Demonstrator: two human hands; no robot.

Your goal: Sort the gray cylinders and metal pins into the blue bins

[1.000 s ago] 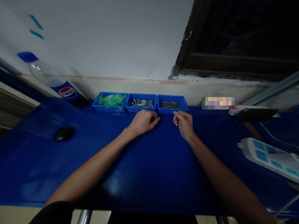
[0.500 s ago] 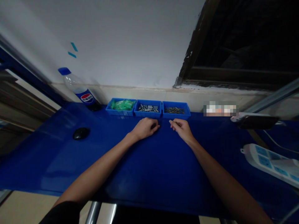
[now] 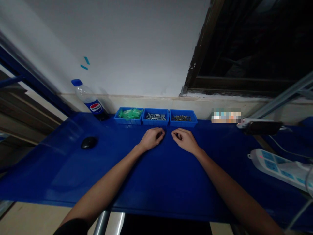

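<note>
Three blue bins stand side by side against the wall. The left bin [image 3: 128, 122] holds green plastic packets, the middle bin [image 3: 155, 122] short silver metal cylinders, and the right bin [image 3: 183, 123] long thin screws or nails. My left hand [image 3: 152, 138] rests on the blue table in front of the middle bin, its fingers curled with the tips close together. In front of the right bin is my right hand [image 3: 185, 139], curled likewise, thumb and fingertips near each other. Whether anything small is inside either hand is hidden. The hands are a short gap apart.
A Pepsi bottle [image 3: 96, 108] and a black mouse [image 3: 89, 142] are on the left of the blue table [image 3: 156, 182]. To the right are a phone [image 3: 262, 127], a white power strip [image 3: 276, 163] with cables, and a blurred-out item by the wall.
My right hand has shifted slightly left and down, its fingers now more rounded. My left hand stays curled, a little lower in view. The camera view has shifted slightly.
</note>
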